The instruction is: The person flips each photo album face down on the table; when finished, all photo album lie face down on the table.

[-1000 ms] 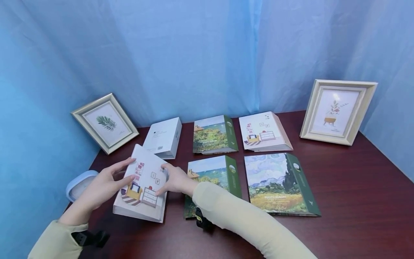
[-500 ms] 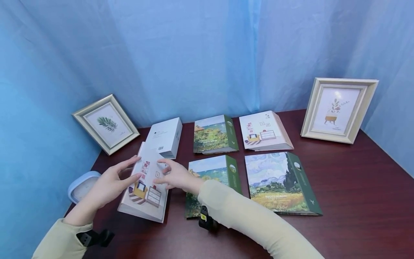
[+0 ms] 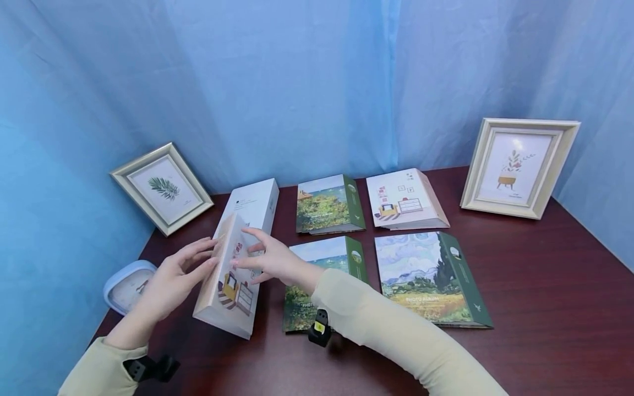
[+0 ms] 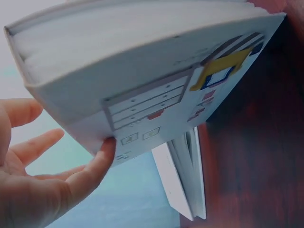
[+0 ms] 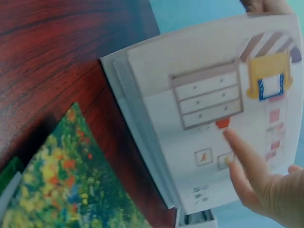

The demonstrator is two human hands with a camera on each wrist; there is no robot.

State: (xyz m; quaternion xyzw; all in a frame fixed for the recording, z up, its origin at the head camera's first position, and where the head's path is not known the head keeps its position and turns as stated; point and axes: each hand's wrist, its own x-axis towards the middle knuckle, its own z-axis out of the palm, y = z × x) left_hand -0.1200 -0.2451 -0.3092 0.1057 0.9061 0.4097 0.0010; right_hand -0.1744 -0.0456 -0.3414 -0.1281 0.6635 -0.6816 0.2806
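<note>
A white photo album (image 3: 228, 280), with a drawn yellow chair and chest of drawers on its cover, stands tilted on one long edge at the table's left. My left hand (image 3: 173, 280) holds its raised pale side with thumb and fingertips. In the left wrist view, a thumb lies on the cover of the album (image 4: 142, 99) and the fingers sit past its edge. My right hand (image 3: 282, 261) is over the cover, and its fingertips touch it near the drawn drawers in the right wrist view. Part of the cover is hidden behind the right hand.
Behind the held album lies another white album (image 3: 252, 201). To the right are two seaside-painting albums (image 3: 324, 206), a wheat-field album (image 3: 426, 280) and a white album (image 3: 403, 198). Picture frames (image 3: 163, 190) stand at both back corners. A blue-rimmed object (image 3: 131, 283) sits by my left arm.
The held album has tipped from lying nearly flat to standing on a long edge, its left side raised. My left hand shifted slightly right with it; the right fingers eased off the far edge.
</note>
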